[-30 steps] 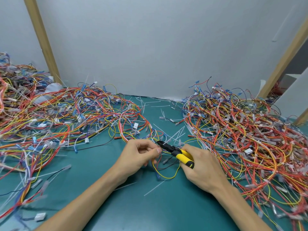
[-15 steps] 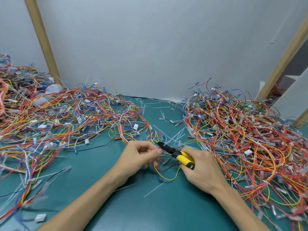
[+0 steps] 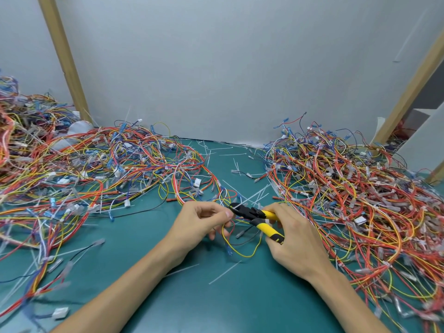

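My right hand grips the yellow handles of a pair of black-jawed cutters, jaws pointing left. The jaw tips sit right at the fingertips of my left hand, which pinches a small wire bundle of yellow, black and blue wires. The bundle's yellow loop hangs down onto the green mat between my hands. What the jaws bite on is too small to tell.
A big tangle of red, yellow and blue wire harnesses lies on the right, another heap on the left. Cut white cable ties litter the green mat. A grey wall and wooden posts stand behind.
The cutter handles have spread a little wider apart in my right hand. Both hands stay at the same spot on the mat, with the wire bundle still pinched.
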Tool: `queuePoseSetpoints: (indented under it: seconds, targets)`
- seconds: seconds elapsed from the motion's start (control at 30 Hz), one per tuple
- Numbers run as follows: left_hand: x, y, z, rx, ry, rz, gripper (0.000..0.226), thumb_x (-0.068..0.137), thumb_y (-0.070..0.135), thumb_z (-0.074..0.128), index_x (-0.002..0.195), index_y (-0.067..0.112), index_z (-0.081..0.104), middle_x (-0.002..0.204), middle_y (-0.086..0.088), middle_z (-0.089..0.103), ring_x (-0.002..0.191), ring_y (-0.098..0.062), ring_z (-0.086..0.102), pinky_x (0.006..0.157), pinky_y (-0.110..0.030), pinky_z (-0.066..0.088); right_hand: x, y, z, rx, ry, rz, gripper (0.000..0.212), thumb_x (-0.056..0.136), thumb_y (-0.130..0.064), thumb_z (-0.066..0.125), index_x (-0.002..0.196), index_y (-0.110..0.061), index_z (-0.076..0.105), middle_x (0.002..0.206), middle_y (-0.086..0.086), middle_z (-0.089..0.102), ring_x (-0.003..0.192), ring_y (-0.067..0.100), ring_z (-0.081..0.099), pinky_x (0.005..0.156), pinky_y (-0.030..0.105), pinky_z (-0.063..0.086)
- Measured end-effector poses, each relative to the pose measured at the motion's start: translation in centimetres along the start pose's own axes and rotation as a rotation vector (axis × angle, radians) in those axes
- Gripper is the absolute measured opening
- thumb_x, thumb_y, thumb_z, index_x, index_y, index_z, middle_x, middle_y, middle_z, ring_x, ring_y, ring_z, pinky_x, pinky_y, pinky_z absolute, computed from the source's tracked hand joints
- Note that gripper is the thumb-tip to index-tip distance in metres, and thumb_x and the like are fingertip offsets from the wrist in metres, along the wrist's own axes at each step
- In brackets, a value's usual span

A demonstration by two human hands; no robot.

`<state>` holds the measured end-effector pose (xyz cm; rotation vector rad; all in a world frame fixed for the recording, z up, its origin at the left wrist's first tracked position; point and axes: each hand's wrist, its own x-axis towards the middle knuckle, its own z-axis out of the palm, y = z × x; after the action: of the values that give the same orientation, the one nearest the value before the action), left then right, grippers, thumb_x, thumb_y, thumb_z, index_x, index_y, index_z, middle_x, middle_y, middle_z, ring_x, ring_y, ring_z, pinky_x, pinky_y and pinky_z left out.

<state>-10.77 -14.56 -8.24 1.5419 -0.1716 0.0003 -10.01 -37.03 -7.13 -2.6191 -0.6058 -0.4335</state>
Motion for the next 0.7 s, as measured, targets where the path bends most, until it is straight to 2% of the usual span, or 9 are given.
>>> queuePoseSetpoints:
  seconds: [0.1, 0.27, 0.43, 0.5, 0.63, 0.7]
  targets:
    - [0.00, -0.03, -0.01, 0.002, -0.009, 0.003, 0.013, 0.088, 0.012, 0.068, 0.079, 0.003, 0.072, 0.066, -0.004, 0.068, 0.053, -0.011, 0.060, 0.046, -0.018, 0.041, -0.13, -0.07, -0.06, -0.001, -0.010, 0.008, 0.028, 0.070, -0.031, 0.058, 0.098, -0.033, 0.054, 0.085, -0.015, 0.056, 0.076, 0.011, 0.053, 0.065, 0.033, 0.048]
    - [-0.09, -0.10, 0.00, 0.012, -0.029, 0.019, 0.014, 0.088, 0.013, 0.068, 0.075, 0.006, 0.071, 0.065, -0.003, 0.067, 0.054, -0.012, 0.061, 0.046, -0.018, 0.040, -0.23, -0.06, -0.34, -0.044, -0.033, -0.007, 0.019, 0.071, -0.034, 0.057, 0.083, -0.035, 0.042, 0.067, -0.012, 0.050, 0.064, 0.015, 0.045, 0.054, 0.034, 0.043]
    - [-0.03, -0.07, 0.00, -0.006, -0.005, 0.014, 0.012, 0.088, 0.011, 0.068, 0.079, 0.005, 0.072, 0.065, -0.004, 0.067, 0.053, -0.011, 0.061, 0.046, -0.018, 0.041, -0.18, -0.34, -0.34, 0.005, -0.080, 0.038, 0.022, 0.072, -0.041, 0.055, 0.093, -0.032, 0.056, 0.059, -0.006, 0.052, 0.060, 0.015, 0.047, 0.055, 0.032, 0.043]
    - [0.00, -0.02, -0.02, -0.015, 0.012, 0.007, 0.012, 0.088, 0.011, 0.067, 0.081, 0.003, 0.072, 0.065, -0.005, 0.067, 0.052, -0.011, 0.060, 0.046, -0.017, 0.041, -0.15, -0.54, -0.26, 0.027, -0.086, 0.043, 0.021, 0.073, -0.045, 0.053, 0.083, -0.028, 0.057, 0.055, -0.003, 0.050, 0.056, 0.014, 0.046, 0.053, 0.031, 0.040]
    - [0.01, 0.04, 0.01, -0.011, 0.037, 0.004, 0.014, 0.088, 0.012, 0.067, 0.083, -0.001, 0.072, 0.064, -0.004, 0.067, 0.049, -0.009, 0.058, 0.045, -0.017, 0.040, -0.28, -0.79, -0.22, 0.039, -0.055, 0.029, 0.045, 0.079, -0.068, 0.048, 0.068, -0.024, 0.048, 0.052, -0.002, 0.046, 0.055, 0.016, 0.045, 0.054, 0.031, 0.039]
    - [0.04, 0.05, 0.02, -0.011, 0.044, 0.001, 0.014, 0.088, 0.011, 0.067, 0.082, -0.001, 0.072, 0.064, -0.005, 0.067, 0.049, -0.009, 0.058, 0.045, -0.017, 0.041, -0.33, -0.99, -0.23, 0.035, -0.054, 0.045, 0.056, 0.081, -0.077, 0.039, 0.064, -0.024, 0.043, 0.050, -0.001, 0.043, 0.055, 0.017, 0.044, 0.056, 0.032, 0.039]
